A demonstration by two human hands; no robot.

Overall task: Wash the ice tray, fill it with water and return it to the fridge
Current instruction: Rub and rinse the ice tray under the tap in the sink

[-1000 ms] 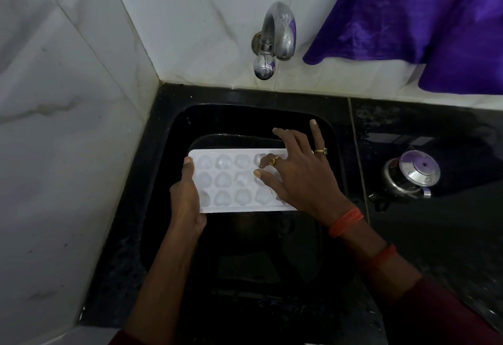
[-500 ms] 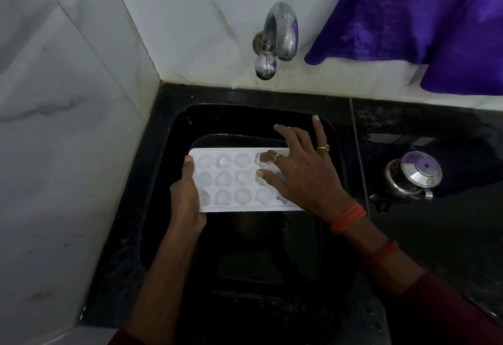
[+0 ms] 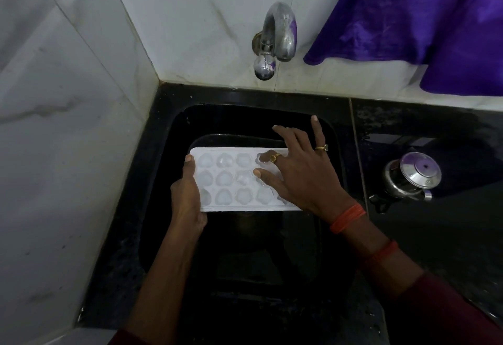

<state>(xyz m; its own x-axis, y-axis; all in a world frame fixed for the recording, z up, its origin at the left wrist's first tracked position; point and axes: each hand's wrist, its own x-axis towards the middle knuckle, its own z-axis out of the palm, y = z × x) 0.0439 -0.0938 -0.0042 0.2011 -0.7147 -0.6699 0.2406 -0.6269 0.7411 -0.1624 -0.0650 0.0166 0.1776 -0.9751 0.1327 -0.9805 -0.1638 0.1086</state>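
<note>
Two hands work on a white ice tray (image 3: pixel 234 181) held level over a black sink (image 3: pixel 168 154). The left hand (image 3: pixel 187 197) is closed around the tray's left short edge, thumb lying along the top rim and fingers hidden beneath. The right hand (image 3: pixel 299 176) lies spread over the tray's right part, thumb and a ringed finger pressing into the heart-shaped cells while the other fingers splay out past the far rim; it grips nothing. Orange thread bands circle the right wrist. Above the sink a chrome tap (image 3: pixel 275 39) juts from the white marble wall, with no stream visible from it. A purple cloth (image 3: pixel 422 18) hangs at the upper right. On the wet black counter (image 3: pixel 449 235) to the right of the sink stands a small steel lidded pot (image 3: pixel 411 178).
</note>
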